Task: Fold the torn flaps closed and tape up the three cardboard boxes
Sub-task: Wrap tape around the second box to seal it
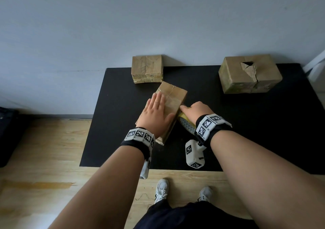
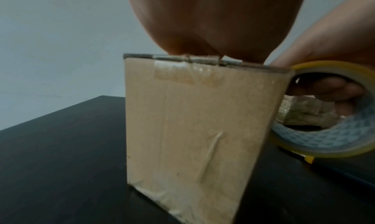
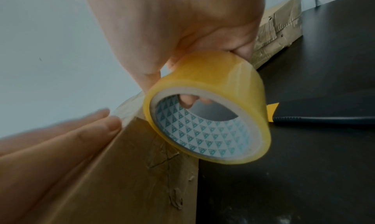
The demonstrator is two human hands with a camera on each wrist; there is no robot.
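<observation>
Black table point(image 1: 246, 123) filling mid-frame; torn box point(image 1: 249, 73) upper right, flat box point(image 1: 147, 68) upper centre. Middle box point(image 1: 173, 96) dead centre, pinned under left hand point(image 1: 156, 114), fingers straight and flat. Right hand point(image 1: 197, 110) beside it, fingers curled through yellow tape roll point(image 3: 209, 108).

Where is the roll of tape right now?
The roll of tape is in the person's right hand, held against the right edge of the middle box, which the left hand presses flat on the black table.
</observation>
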